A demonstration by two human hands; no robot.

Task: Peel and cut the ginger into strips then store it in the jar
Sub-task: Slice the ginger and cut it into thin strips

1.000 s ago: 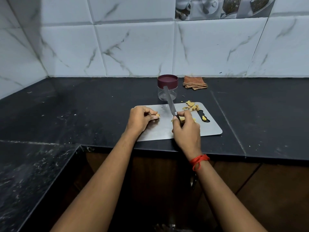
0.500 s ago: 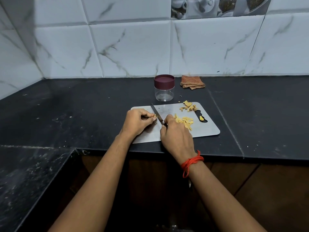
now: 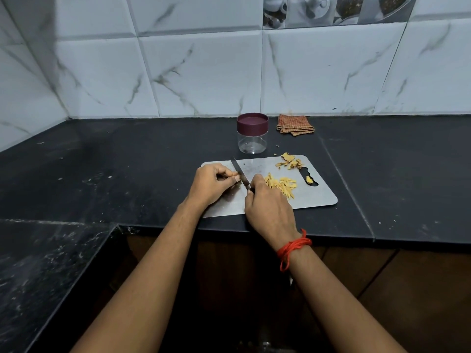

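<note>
We note R hand (image 3: 270, 212) gripping knife (image 3: 240, 174) over board (image 3: 316, 197), L hand (image 3: 211, 184) curled beside knife, its hold we cannot tell, strips (image 3: 280, 186) by R hand, jar (image 3: 252, 135) lidded.

White marble-look wall tiles (image 3: 204, 72) are running along back and left, meeting in a corner. Picture tiles (image 3: 331, 8) are sitting up top. Black speckled tabletop (image 3: 127, 159) is wrapping in an L under dim light. Brown cabinet fronts (image 3: 407, 289) are showing underneath.
</note>
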